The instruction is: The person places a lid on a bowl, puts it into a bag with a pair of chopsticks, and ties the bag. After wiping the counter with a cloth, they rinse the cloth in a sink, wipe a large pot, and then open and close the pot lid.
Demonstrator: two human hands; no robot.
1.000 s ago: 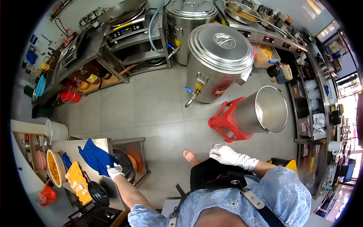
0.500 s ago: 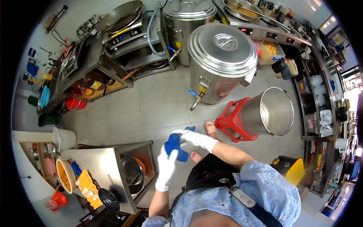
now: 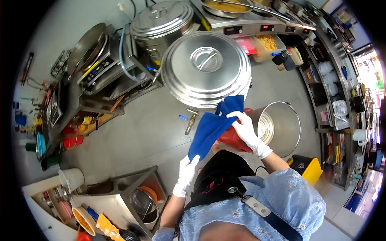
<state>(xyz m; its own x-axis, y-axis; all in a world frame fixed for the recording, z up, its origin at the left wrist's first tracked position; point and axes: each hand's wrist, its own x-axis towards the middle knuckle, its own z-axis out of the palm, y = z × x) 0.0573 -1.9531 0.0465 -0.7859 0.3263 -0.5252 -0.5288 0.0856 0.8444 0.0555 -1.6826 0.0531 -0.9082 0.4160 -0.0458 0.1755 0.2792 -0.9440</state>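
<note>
A blue cloth point(image 3: 209, 130) is stretched between my two white-gloved hands, in front of the big lidded steel pot point(image 3: 205, 68). My left hand point(image 3: 186, 170) pinches its lower end. Higher up and to the right, my right hand point(image 3: 246, 130) grips it near the folded upper part. That upper part overlaps the lower rim of the pot in view; whether it touches the metal I cannot tell. Beside my right hand, a steel bucket point(image 3: 281, 128) stands by a red stool point(image 3: 235, 140), which my hand and the cloth partly cover. The pot's tap point(image 3: 191, 123) is left of the cloth.
A second lidded pot point(image 3: 161, 22) stands behind at the upper left. Pans line the back counter point(image 3: 257, 27). A shelf rack point(image 3: 321, 130) runs along the right side, near a yellow and black container point(image 3: 311, 170). A metal cabinet point(image 3: 108, 209) stands lower left.
The blue cloth, bunched up before, is now spread out. Both hands have moved with it, the right one up and to the right. The view has shifted closer to the big pot.
</note>
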